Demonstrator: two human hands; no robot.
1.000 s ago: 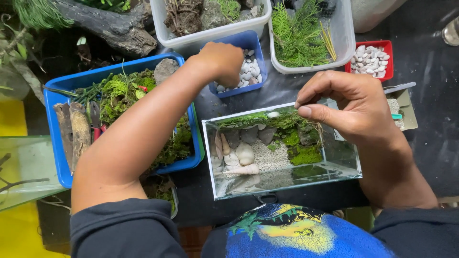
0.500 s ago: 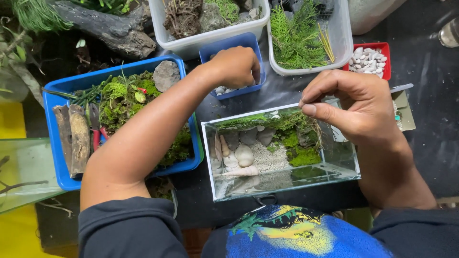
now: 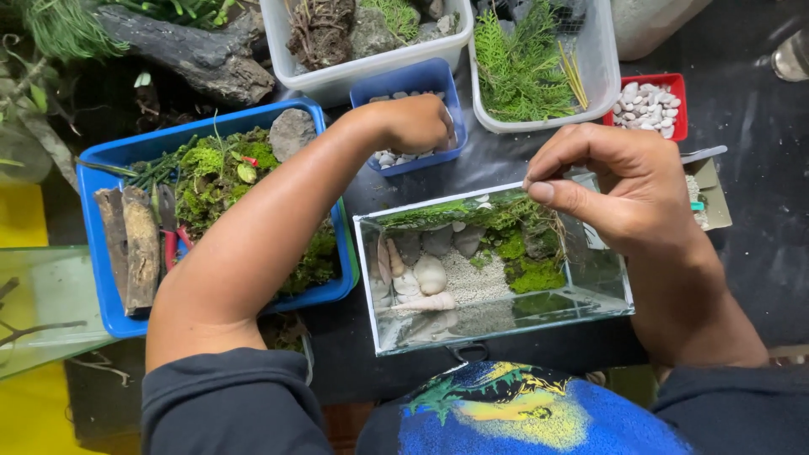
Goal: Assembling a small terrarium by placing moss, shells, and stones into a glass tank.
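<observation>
one glass tank (image 3: 497, 312) sits near me, centre of the table, its long axis running left to right, open top up so i can work inside. my right hand (image 3: 619, 190) hovers over its far rim, fingertips pinched; on what, i cannot tell. my left hand (image 3: 417, 125), curled, digs in the far blue pebble tub (image 3: 404, 84). moss tray (image 3: 109, 168) lies left.

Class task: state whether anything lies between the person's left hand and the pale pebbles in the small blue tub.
Nothing visible does. The left hand is already inside the small blue plastic tub, closed over the pale pebbles; whether it grips any is hidden.
</observation>
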